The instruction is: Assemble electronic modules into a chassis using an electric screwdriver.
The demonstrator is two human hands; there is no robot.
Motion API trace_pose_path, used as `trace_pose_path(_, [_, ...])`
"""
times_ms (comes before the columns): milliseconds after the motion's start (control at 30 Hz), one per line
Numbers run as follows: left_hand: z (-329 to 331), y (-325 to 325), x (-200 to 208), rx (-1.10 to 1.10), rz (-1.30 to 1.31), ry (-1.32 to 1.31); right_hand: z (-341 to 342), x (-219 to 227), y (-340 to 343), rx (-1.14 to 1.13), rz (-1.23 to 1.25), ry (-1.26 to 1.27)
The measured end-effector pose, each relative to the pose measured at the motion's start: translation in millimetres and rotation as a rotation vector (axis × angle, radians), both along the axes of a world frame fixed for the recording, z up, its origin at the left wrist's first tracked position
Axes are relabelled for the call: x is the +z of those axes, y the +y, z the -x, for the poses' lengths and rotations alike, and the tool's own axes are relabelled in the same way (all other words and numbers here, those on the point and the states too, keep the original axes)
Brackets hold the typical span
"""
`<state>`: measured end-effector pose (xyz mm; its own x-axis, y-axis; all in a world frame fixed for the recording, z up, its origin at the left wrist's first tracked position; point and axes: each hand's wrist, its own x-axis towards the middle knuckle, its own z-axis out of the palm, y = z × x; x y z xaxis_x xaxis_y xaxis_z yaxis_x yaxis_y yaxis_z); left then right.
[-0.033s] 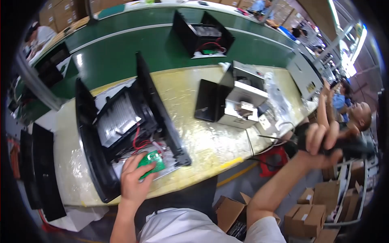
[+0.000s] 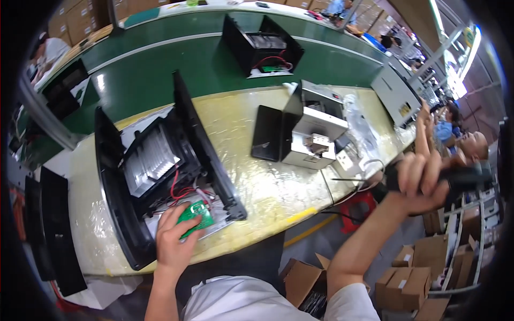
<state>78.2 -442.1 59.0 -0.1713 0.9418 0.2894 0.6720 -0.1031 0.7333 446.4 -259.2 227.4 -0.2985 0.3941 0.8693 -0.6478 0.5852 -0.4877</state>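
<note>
- left hand point(image 2: 174, 234) reaches up from the lower edge with a nearly straight wrist, fingers curled over the far side and thumb pressed along the near side, gripping a small green rectangular circuit board point(image 2: 203, 215).
- this board sits tilted at the near end of a long black plastic casing with two upright side walls point(image 2: 213, 155), just beside thin red wires point(image 2: 182, 193); whether it touches the casing's pale floor, i cannot tell.
- right hand point(image 2: 420, 179) is lifted out to the right, past the table's near edge, forearm slanting up and outward; its fingers are closed around a dark elongated tool point(image 2: 467, 180), blurred, so its kind is hard to make out.
- casing walls rise on both sides of a silver ribbed metal block point(image 2: 150, 163); the left hand is by the near end of the left wall, and the right wall ends just beyond the board.
- between the right wall and an open silver-grey metal box point(image 2: 316, 152) with a flat black panel point(image 2: 266, 134) runs a broad stretch of table wrapped in shiny yellowish film point(image 2: 257, 198).
- yellow tape point(image 2: 301, 215) marks part of the near edge; a red plastic stool point(image 2: 357, 210) stands below it, near a loose black cable point(image 2: 331, 198).
</note>
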Motion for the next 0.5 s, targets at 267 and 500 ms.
trace_pose_path(267, [27,2,-12,0.0,-0.013,-0.006,78,-22,27,-0.487,0.18,-0.035])
trace_pose_path(500, [26,0,-12,0.023,0.005,-0.025,84,-38,63,-0.436,0.173,-0.187])
